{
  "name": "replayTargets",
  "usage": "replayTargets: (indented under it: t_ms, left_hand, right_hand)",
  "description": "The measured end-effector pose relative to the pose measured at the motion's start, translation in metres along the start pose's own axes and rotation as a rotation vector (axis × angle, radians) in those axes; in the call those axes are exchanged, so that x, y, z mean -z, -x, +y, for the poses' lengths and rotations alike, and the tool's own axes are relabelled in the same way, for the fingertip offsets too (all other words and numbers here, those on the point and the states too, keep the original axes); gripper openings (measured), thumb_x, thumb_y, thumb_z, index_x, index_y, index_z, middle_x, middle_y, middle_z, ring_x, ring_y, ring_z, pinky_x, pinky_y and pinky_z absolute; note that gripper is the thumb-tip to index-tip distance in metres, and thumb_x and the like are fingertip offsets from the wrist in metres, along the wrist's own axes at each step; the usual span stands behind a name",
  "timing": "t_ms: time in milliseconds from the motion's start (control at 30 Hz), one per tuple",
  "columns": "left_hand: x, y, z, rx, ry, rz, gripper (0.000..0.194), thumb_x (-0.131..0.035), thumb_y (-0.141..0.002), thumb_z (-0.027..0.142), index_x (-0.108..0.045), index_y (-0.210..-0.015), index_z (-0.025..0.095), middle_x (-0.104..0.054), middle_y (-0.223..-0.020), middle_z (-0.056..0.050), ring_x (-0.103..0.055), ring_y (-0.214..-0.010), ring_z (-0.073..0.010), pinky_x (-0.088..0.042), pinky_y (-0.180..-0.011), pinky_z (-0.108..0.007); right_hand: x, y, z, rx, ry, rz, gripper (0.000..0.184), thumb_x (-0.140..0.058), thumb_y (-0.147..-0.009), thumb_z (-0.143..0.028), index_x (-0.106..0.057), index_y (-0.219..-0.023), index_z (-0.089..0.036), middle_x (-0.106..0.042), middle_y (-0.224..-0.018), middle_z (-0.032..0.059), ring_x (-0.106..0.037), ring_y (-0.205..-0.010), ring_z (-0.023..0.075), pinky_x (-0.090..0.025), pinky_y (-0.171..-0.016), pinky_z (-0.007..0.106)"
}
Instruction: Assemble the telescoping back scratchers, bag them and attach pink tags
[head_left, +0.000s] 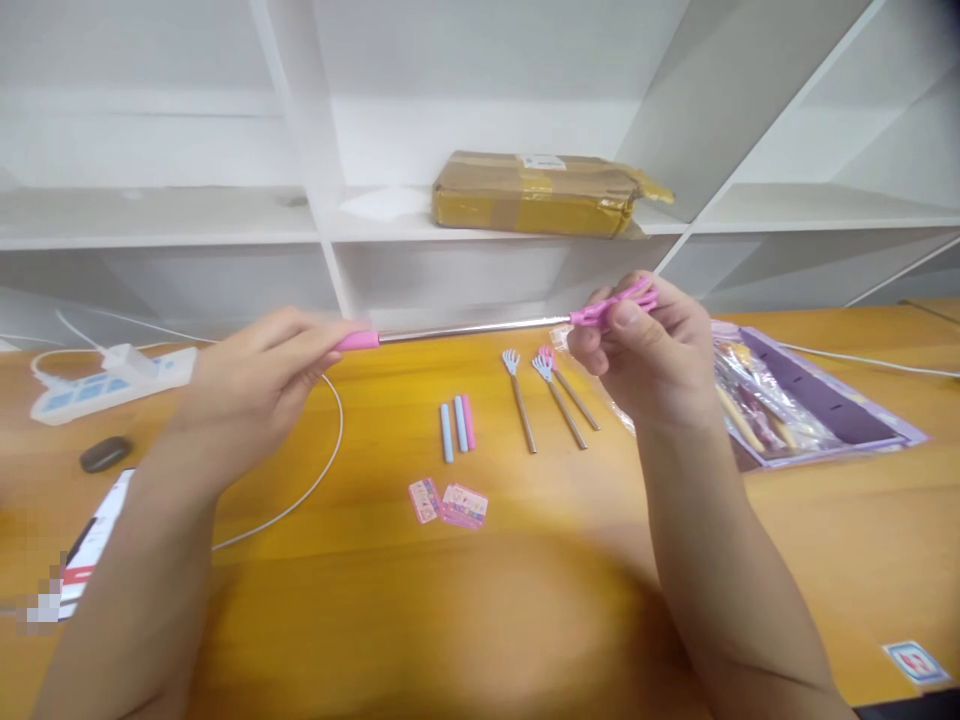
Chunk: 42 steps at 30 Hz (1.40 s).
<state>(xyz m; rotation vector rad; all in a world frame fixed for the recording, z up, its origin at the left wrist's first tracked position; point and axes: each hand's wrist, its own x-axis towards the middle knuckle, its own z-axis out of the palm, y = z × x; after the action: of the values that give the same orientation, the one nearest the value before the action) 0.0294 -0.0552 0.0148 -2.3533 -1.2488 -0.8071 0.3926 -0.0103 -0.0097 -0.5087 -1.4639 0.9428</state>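
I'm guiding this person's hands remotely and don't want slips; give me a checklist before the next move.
1. Left hand on the pink handle: ok.
2. Right hand gripping the pink claw: ok.
3. Metal rod between the hands unobstructed: ok.
4. Handle firmly fixed to rod: cannot tell.
5. White cable clear of the left forearm: cannot tell.

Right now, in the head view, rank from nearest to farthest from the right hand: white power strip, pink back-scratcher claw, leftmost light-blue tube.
1. Pink back-scratcher claw, held in the right hand.
2. Leftmost light-blue tube, mid-table.
3. White power strip, far left.
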Motion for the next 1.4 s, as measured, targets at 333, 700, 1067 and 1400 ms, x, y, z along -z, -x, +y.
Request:
replayTargets:
  t_ms: [333, 700, 1067, 1400]
  left_hand:
    - [0.002, 0.004, -0.004, -0.045, 0.006, 0.091, 0.032, -0.059, -0.107, 0.021, -0.072, -0.132, 0.035, -0.077, -0.109, 0.002, -0.069, -0.092, -0.0102, -0.049, -0.077, -0.021]
    - [0.003, 0.008, -0.006, -0.178, -0.078, 0.168, 0.042, -0.06, -0.105, 0.013, -0.071, -0.135, 0.039, -0.077, -0.106, 0.004, -0.064, -0.086, -0.0129, -0.045, -0.065, -0.028]
    - [0.002, 0.007, 0.006, -0.21, 0.024, 0.139, 0.044, -0.058, -0.106, 0.014, -0.067, -0.139, 0.042, -0.081, -0.116, 0.006, -0.075, -0.097, -0.0145, -0.058, -0.079, -0.032]
    - [-0.019, 0.005, 0.029, -0.156, 0.181, 0.169, 0.04, -0.058, -0.106, 0.013, -0.071, -0.134, 0.038, -0.081, -0.109, 0.0, -0.074, -0.094, -0.0181, -0.056, -0.075, -0.035]
  right_hand:
    - [0.003, 0.003, -0.004, 0.035, 0.056, -0.082, 0.031, -0.083, -0.095, -0.038, -0.062, -0.076, -0.024, -0.068, -0.07, -0.0003, -0.052, -0.048, 0.0113, -0.038, -0.043, 0.029]
    - [0.002, 0.014, -0.016, -0.053, 0.244, -0.157, 0.025, -0.089, -0.088, -0.036, -0.07, -0.076, -0.025, -0.072, -0.07, 0.0015, -0.064, -0.059, 0.0167, -0.052, -0.048, 0.033]
    - [-0.005, 0.014, -0.011, -0.096, 0.177, -0.18, 0.027, -0.094, -0.083, -0.035, -0.073, -0.075, -0.021, -0.073, -0.07, 0.0037, -0.066, -0.058, 0.0162, -0.055, -0.052, 0.033]
    - [-0.007, 0.015, -0.013, -0.075, 0.207, -0.18, 0.021, -0.092, -0.085, -0.035, -0.076, -0.077, -0.023, -0.074, -0.071, 0.0033, -0.066, -0.059, 0.0171, -0.055, -0.05, 0.033]
